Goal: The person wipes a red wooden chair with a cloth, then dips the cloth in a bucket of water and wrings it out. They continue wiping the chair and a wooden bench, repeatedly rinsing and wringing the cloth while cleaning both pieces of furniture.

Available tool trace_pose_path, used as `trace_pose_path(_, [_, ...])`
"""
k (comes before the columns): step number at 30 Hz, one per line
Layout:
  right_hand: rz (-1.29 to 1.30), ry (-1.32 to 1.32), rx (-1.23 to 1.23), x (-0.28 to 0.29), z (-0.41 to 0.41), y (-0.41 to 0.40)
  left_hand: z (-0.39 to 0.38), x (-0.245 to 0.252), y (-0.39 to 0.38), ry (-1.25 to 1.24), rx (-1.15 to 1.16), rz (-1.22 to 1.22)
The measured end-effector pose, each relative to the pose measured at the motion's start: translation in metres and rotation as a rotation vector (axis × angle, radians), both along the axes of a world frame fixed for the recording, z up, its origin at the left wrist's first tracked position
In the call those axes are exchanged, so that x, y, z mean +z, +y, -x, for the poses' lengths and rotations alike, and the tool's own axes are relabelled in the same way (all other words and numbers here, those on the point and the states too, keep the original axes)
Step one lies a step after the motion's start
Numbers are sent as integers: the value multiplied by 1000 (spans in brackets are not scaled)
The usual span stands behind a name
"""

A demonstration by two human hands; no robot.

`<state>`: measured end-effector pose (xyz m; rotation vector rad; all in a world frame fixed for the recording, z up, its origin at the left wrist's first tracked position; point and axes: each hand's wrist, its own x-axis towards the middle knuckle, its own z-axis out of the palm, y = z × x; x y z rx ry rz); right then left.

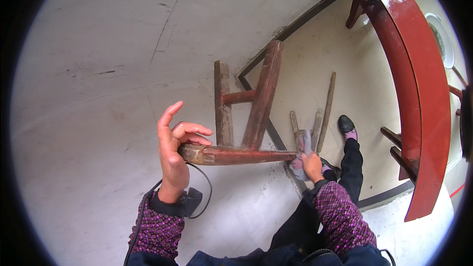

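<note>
A worn wooden bench (240, 156) with flaking red paint stands before me, its narrow side towards me. Its near pair of legs, joined by a red crossbar (239, 97), points up and away in the picture. My left hand (174, 151) is spread beside the bench's left end, the palm against or close to it and the fingers raised above. Whether those fingers touch the wood is unclear. At the bench's right end, my right hand (312, 166) holds a greyish, partly pink rag (298, 168) against it. The rag looks blurred.
A longer, glossy red bench (430, 99) stretches along the right. Beyond it is a white basin (441, 40). A thin wooden stick (327, 112) lies near my shoe (346, 124). A black cable (210, 192) loops by my left wrist. Dark trim (306, 16) borders the pale floor.
</note>
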<state>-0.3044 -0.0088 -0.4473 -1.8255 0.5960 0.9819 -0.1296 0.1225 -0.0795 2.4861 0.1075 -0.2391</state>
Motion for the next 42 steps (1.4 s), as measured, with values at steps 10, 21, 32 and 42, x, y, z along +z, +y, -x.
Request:
trace_pose_path(10, [-668, -327, -395, 150, -68, -4, -3, 3, 10, -247, -57, 286])
trace_pose_path(21, [-437, -1198, 167, 346, -201, 5, -4, -3, 26, -560, 316, 716])
trace_pose_path(32, [-448, -564, 270, 355, -223, -12, -6, -5, 6, -406, 98, 226])
trace_pose_path(42, [-353, -831, 270, 317, -218, -52, 3, 9, -24, -178, -49, -96])
